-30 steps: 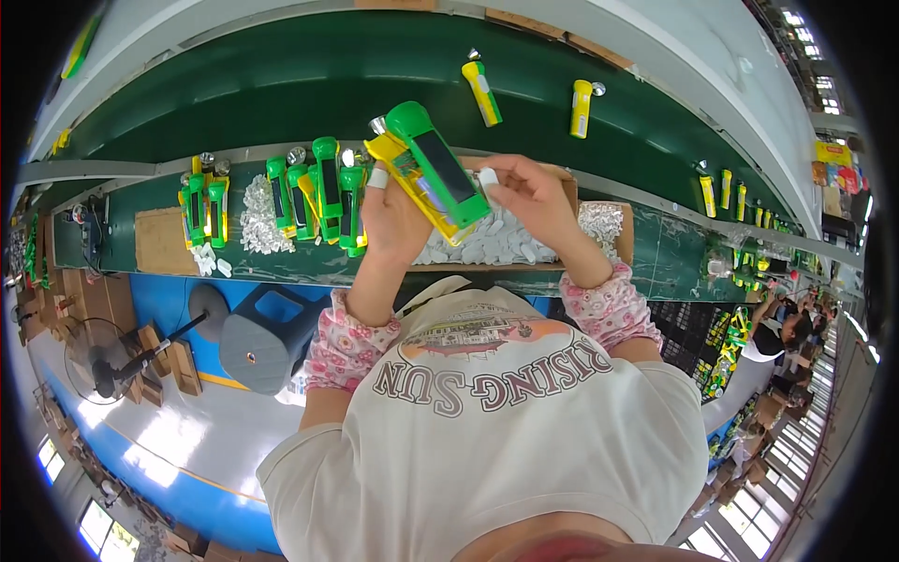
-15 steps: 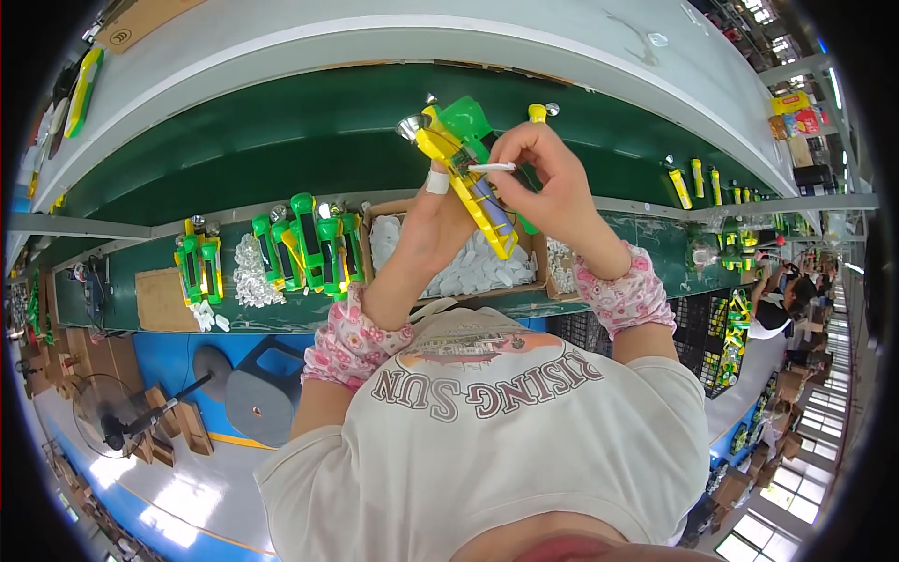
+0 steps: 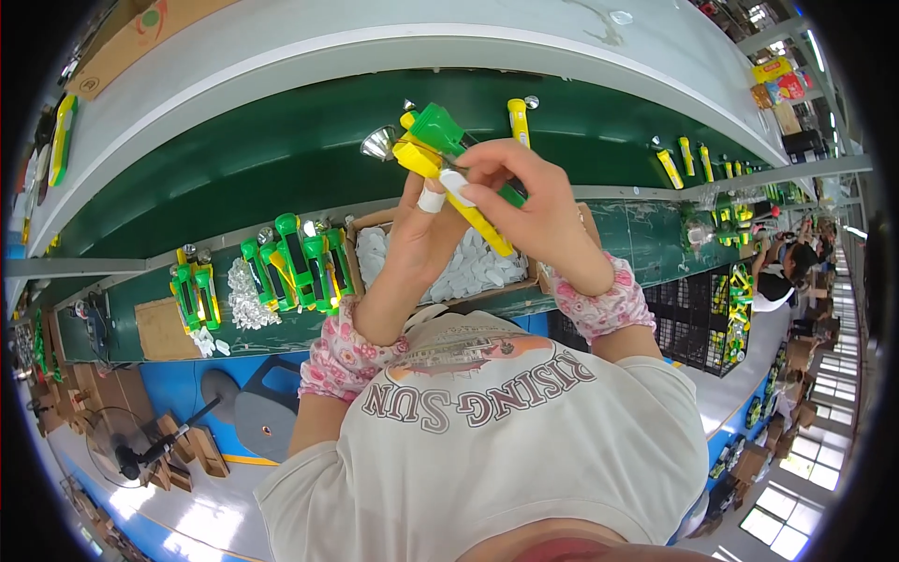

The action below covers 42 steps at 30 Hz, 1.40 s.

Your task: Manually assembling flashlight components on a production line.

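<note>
My left hand, with white tape round one finger, is wrapped round a yellow flashlight housing, held tilted over the bench. A silver reflector cup sticks out at its upper left end. The green half of the casing lies beside it, its lower part behind my right hand. A white oval plastic piece is pinched between thumb and fingers of my right hand, lying flat against the yellow housing. My fingers hide the inside of the housing.
Below my hands stands a cardboard box of white pieces. Green and yellow flashlights stand clustered to its left, near a heap of small clear parts. Farther back, a yellow flashlight rests on the green surface. A grey shelf edge crosses beyond.
The white piece has come down from above the opening onto the yellow housing. Both hands and the housing have shifted slightly left. More of the yellow flashlight behind them shows.
</note>
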### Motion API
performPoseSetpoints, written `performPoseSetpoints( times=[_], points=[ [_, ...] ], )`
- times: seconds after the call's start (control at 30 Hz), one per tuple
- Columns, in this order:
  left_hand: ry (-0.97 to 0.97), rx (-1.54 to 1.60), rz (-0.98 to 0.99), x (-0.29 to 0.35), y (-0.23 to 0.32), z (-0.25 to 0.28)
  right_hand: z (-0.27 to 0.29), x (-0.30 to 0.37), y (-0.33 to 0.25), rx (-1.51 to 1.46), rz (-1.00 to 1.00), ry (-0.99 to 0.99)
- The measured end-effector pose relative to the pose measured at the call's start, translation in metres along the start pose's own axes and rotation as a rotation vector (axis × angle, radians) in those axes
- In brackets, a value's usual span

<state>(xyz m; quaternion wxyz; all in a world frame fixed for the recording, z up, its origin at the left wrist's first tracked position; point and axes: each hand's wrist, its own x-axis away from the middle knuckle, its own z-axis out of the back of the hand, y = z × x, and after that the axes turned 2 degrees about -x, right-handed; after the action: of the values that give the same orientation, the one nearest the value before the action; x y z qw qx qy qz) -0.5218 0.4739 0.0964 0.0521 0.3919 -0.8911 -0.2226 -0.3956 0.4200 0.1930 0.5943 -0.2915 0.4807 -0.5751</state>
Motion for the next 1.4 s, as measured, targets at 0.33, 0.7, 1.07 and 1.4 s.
performPoseSetpoints(
  times=[0.33,0.7,1.07,1.4],
  points=[
    [0.013,-0.2,-0.137,-0.007,0.006,-0.003,0.002,-0.002,0.018,0.278,0.318,0.068],
    [0.284,-0.162,-0.056,-0.016,0.006,-0.027,0.019,0.023,0.058,0.128,-0.035,-0.058],
    [0.428,-0.182,-0.096,-0.021,0.001,-0.013,-0.007,0.02,0.086,-0.025,0.075,0.106],
    [0.579,-0.326,-0.031,-0.028,-0.005,0.011,-0.02,0.028,0.075,0.297,0.155,0.114]
  ],
)
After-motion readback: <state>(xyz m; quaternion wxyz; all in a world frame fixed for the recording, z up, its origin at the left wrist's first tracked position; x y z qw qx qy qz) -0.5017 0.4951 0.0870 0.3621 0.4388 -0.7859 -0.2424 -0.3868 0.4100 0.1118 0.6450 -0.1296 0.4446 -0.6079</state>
